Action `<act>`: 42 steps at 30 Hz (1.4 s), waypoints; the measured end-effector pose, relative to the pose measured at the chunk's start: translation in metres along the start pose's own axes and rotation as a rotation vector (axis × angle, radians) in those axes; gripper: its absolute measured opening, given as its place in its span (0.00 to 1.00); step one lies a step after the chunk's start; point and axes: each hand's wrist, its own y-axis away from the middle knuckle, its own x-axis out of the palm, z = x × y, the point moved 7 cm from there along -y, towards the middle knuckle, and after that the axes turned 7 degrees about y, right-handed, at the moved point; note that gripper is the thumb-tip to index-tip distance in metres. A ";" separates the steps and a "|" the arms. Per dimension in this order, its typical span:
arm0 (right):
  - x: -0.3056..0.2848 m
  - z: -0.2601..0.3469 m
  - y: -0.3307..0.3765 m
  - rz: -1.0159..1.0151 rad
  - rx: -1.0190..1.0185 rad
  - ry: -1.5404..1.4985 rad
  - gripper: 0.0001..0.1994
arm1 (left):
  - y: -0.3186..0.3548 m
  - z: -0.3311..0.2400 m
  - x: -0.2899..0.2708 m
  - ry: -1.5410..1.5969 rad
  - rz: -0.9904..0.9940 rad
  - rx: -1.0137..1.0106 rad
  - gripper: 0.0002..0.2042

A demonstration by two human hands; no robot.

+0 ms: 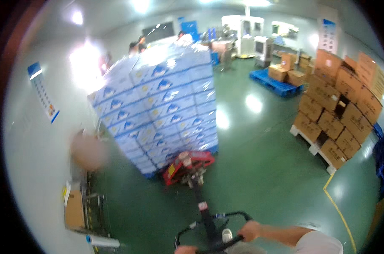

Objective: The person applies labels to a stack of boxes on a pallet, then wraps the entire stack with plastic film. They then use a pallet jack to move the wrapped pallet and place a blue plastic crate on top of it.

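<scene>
Both of my hands are wrapped round the black loop handle (209, 218) of a red hand pallet truck (190, 164). My right hand (250, 231) is closed on the handle's right side. At the lower edge my left hand (186, 250) is closed on its left side, partly cut off by the picture's edge. Ahead, the truck stands against a tall load of blue-and-white cartons (168, 106) wrapped in clear film. Blue pallet edges show under the load; the truck's forks are hidden beneath it.
Brown cartons (327, 114) stand stacked on a white pallet (312, 149) at right. Farther back, a blue pallet (276, 82) bears several boxes. Along the left wall are a wheeled cart (97, 211) and a white roll (103, 241). People (137, 44) show behind the load.
</scene>
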 end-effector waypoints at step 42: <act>-0.003 -0.011 0.001 0.120 -0.160 0.101 0.20 | -0.001 -0.025 -0.030 0.189 0.024 -0.064 0.14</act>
